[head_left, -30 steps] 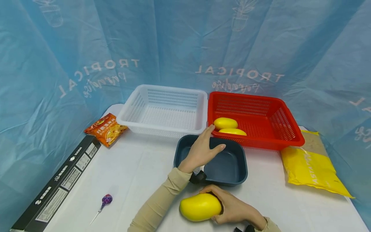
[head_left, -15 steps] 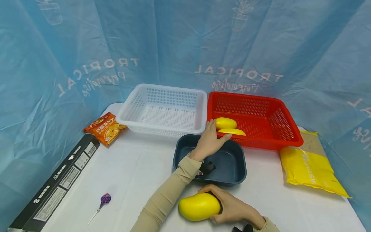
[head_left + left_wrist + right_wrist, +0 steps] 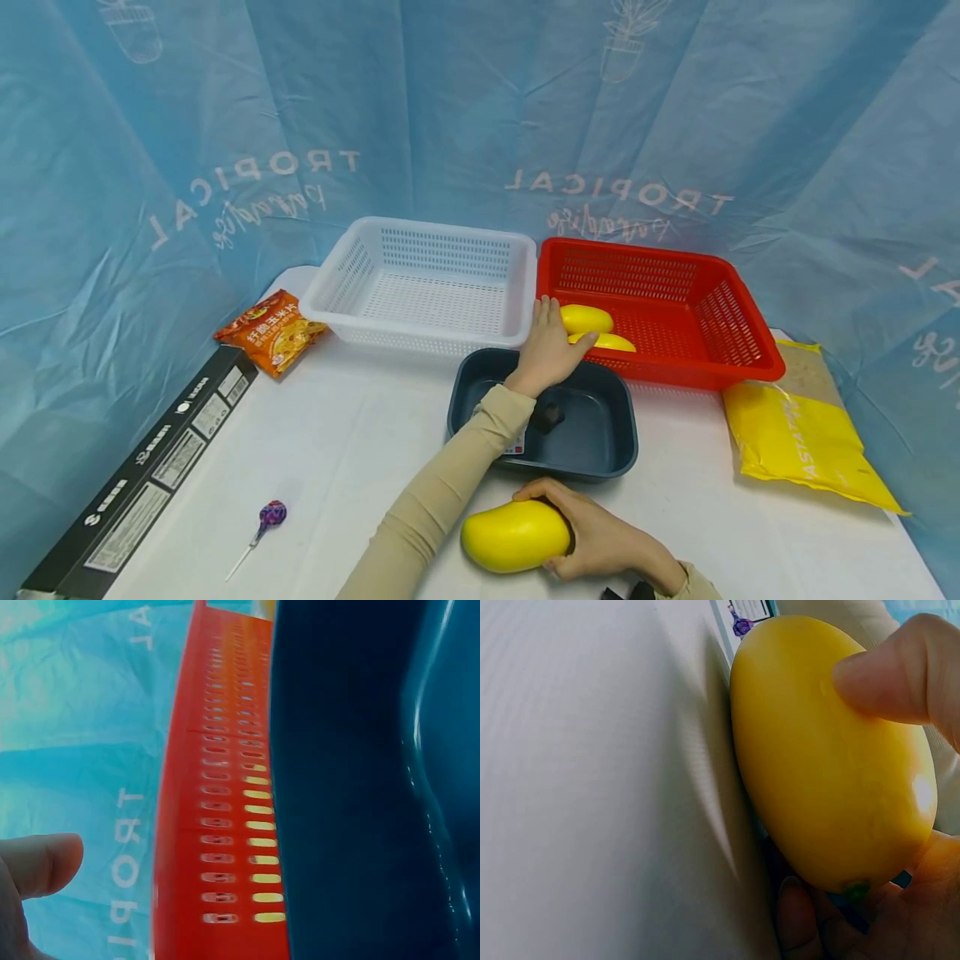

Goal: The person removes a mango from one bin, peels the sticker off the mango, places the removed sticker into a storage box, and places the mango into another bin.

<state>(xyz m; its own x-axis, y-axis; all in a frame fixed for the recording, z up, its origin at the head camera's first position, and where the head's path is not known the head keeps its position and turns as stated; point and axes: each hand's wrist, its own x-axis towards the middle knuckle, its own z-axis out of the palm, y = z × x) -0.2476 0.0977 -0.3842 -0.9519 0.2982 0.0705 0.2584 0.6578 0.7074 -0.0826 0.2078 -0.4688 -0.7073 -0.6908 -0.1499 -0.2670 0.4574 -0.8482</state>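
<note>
In the head view my left hand (image 3: 549,352) reaches over the dark blue basin (image 3: 592,425) to the near left corner of the red basket (image 3: 675,367). Its fingers look straight, beside two yellow mangoes (image 3: 588,319) lying in that corner; whether they touch cannot be told. The left wrist view shows only the thumb (image 3: 45,862), off to the side of the red basket wall (image 3: 180,862). Down at the front of the table, my right hand (image 3: 603,535) grips a larger yellow mango (image 3: 513,536), thumb on one side and fingers on the other. That mango rests on the white cloth.
A white basket (image 3: 442,308) stands left of the red one. Along the left edge lie an orange snack bag (image 3: 273,333), a long black box (image 3: 142,475) and a purple lollipop (image 3: 272,514). A yellow packet (image 3: 810,425) lies at the right. Blue curtain (image 3: 465,108) hangs behind.
My left hand has moved forward and slightly right, from over the basin to the red basket's corner by the mangoes. The right hand and its mango have stayed in place.
</note>
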